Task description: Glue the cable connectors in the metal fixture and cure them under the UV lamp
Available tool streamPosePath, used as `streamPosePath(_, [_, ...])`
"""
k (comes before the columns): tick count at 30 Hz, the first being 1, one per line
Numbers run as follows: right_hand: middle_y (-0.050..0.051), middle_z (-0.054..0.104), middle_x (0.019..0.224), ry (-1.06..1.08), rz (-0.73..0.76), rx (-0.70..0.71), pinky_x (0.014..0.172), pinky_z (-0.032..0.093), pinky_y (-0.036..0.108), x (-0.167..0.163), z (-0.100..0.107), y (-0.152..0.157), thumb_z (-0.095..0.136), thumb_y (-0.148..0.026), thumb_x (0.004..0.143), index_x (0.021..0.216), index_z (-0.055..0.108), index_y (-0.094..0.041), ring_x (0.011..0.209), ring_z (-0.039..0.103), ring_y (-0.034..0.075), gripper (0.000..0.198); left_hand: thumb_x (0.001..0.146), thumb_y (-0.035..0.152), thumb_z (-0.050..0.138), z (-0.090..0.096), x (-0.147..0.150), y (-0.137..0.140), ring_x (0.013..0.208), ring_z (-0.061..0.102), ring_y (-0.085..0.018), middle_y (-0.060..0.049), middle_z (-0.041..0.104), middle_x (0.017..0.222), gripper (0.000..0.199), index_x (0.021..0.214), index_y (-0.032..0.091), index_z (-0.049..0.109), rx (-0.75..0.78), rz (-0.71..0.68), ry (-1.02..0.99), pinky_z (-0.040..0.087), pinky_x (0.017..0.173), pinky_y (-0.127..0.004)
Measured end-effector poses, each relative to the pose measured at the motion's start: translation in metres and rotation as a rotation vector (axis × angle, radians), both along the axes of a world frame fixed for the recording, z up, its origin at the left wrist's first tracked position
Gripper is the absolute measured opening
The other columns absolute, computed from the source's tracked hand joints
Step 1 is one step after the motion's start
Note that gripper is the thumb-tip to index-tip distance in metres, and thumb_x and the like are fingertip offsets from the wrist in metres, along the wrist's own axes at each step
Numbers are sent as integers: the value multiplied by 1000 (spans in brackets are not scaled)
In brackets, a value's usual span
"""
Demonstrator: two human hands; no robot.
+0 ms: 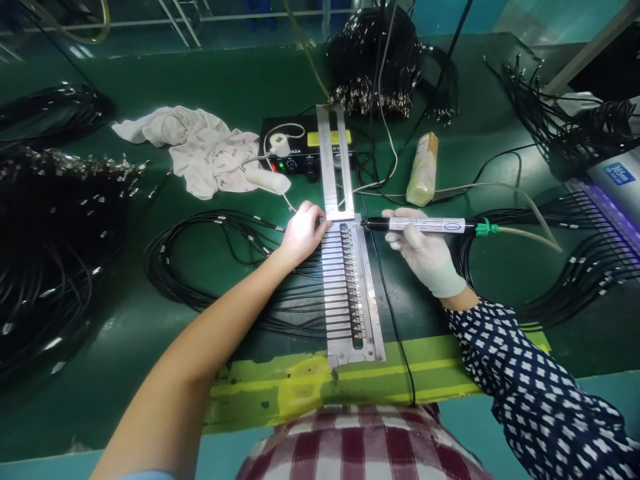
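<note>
A metal fixture point(336, 352) is placed at the centre of the frame, on a dark green table point(125, 340). Across it a column of small connectors point(350, 283) is lined up, and from its left edge black cables point(295, 327) are led away, looped at centre left. A slotted metal plate point(327, 167) is set at the fixture's upper end, in front of a black control box point(297, 152).

The left hand point(301, 233) is held at the fixture's upper left corner, its fingers bent and the thumb and forefinger brought close to the edge; whether anything is pinched there cannot be told. The right hand point(424, 257), covered by a white glove, is closed around a dispensing syringe point(430, 225) right of centre. The syringe is held nearly level, its tip pointed left, close to the fixture's upper right corner. By a green fitting point(486, 228) its rear end is joined to a pale tube point(530, 235).

A crumpled white cloth point(210, 157) is seen at upper left, and a bottle point(423, 170) is laid right of the box. Cable bundles point(375, 53) are heaped at the top. At the right edge a device point(613, 187) is lit violet along its side. Below the fixture, a yellow-green strip point(250, 393) is laid along the table's near edge.
</note>
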State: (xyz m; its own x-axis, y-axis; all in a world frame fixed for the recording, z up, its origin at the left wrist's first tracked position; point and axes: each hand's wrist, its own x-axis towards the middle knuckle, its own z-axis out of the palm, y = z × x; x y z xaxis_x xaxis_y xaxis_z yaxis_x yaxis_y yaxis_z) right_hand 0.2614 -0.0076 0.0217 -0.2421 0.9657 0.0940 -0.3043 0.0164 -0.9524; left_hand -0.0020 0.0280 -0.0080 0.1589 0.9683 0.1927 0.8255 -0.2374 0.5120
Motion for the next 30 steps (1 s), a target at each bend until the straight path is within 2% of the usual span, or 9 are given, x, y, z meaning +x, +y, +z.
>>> streamPosePath(5, [6,65,128,-52,-42,88,59,61,25,-14,1,7,63,-56,90,112,55,-27,76,73,14,37,89,25,58,2,0,-6,76,52,-16,-5,54,94,8,89,18,54,6,-39,-31,47,74,-29])
streamPosePath(8, [5,69,121,-81,-108,167,59,62,27,-20,-1,9,64,-50,91,112,52,-29,72,72,14,32,90,25,57,3,-1,-9,75,51,-15,-4,53,90,7,90,19,53,5,-65,-78,47,73,-29])
streamPosePath(11, [3,69,117,-248,-141,261,79,64,37,-21,-6,9,72,-39,87,111,60,-30,87,72,18,29,90,27,56,3,-1,-12,76,52,-16,-3,53,89,9,91,19,52,-13,-75,-112,48,73,-30])
streamPosePath(13, [3,69,116,-347,-119,333,94,59,45,-19,-9,8,72,-35,86,108,66,-29,103,68,23,24,91,29,56,4,-1,-13,78,53,-16,-3,53,89,11,93,20,52,-36,-82,-113,49,74,-30])
streamPosePath(15, [3,69,116,-402,-82,390,101,55,49,-16,-12,7,68,-30,89,107,68,-29,110,65,24,18,92,32,55,5,-2,-15,81,54,-17,-3,53,90,13,96,20,51,-52,-97,-106,49,75,-31])
streamPosePath(22, [3,68,120,-539,-11,544,89,59,46,-13,-13,5,70,-19,82,111,67,-31,104,68,25,32,89,38,63,8,-4,-14,82,54,-17,-2,54,91,23,97,20,52,-111,-113,-136,48,74,-31])
streamPosePath(26, [4,69,119,-508,2,556,86,61,43,-16,-13,5,69,-17,81,116,66,-31,102,69,24,38,89,36,64,9,-5,-14,81,53,-16,-2,53,90,22,97,19,52,-141,-104,-143,47,72,-30])
streamPosePath(30, [5,69,118,-523,-11,553,86,61,42,-17,-12,6,69,-16,81,113,66,-29,101,69,24,34,88,36,65,8,-5,-14,79,52,-16,-2,53,89,24,100,19,53,-142,-103,-149,45,71,-29])
